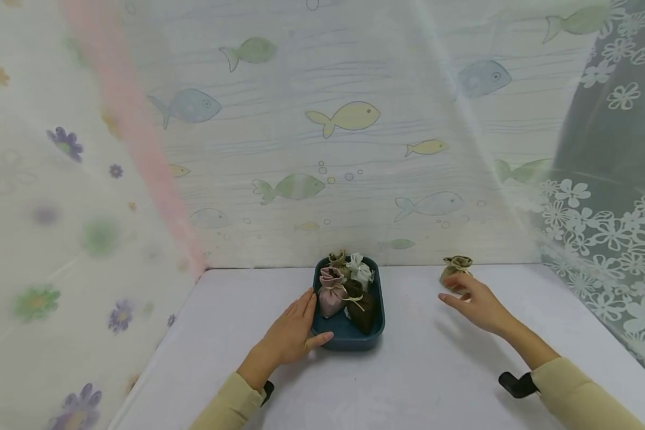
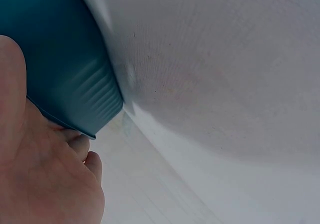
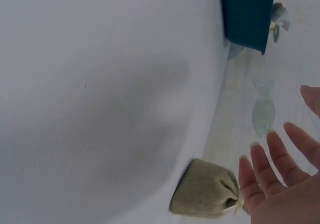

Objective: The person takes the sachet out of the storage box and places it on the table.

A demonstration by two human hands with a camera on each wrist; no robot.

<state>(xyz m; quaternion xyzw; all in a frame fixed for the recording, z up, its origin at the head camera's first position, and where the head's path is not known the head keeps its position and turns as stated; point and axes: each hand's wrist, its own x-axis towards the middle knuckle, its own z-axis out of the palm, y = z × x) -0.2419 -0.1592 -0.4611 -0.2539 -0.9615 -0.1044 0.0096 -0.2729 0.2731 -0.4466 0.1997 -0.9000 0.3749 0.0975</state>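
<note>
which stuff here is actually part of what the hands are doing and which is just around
In use:
- left hand, resting against the tray
- tray, holding four pouches
- right hand, open by the loose pouch
- loose pouch on the table, outside the tray

Just around:
- table
- fish backdrop
- floral curtains

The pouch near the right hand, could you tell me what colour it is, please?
Olive-tan pouch, clearest in the right wrist view.

No text or label can be read anywhere.
</note>
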